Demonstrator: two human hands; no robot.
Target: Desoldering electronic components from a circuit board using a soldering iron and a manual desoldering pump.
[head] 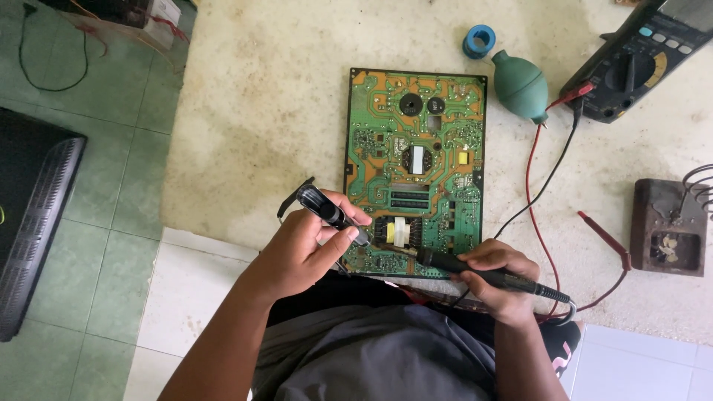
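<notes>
- Head view: green circuit board (416,148) lies flat on the counter (260,111), solder side up, its near edge just in front of the person.
- Left hand (308,249) is closed round a dark pen-shaped tool (327,210), tip angled down toward the board's near edge.
- Right hand (499,278) is clenched on the soldering iron (475,271); the tip meets the board just beside the white-and-yellow transformer (396,232).
- Both tips converge on the same small patch; the joint itself is too small to make out.
- Judgement: good practice here is to brace both wrists near the board edge, keep the iron tip on one pad only, and hold the left tool close without crowding the tip.
- Risk, as a judgement: neighbouring pads sit close, so bridging is likely if the iron drifts.
- Nearby, well apart: green rubber blower bulb (521,85), multimeter (639,63) with red and black leads, blue solder spool (479,39).
</notes>
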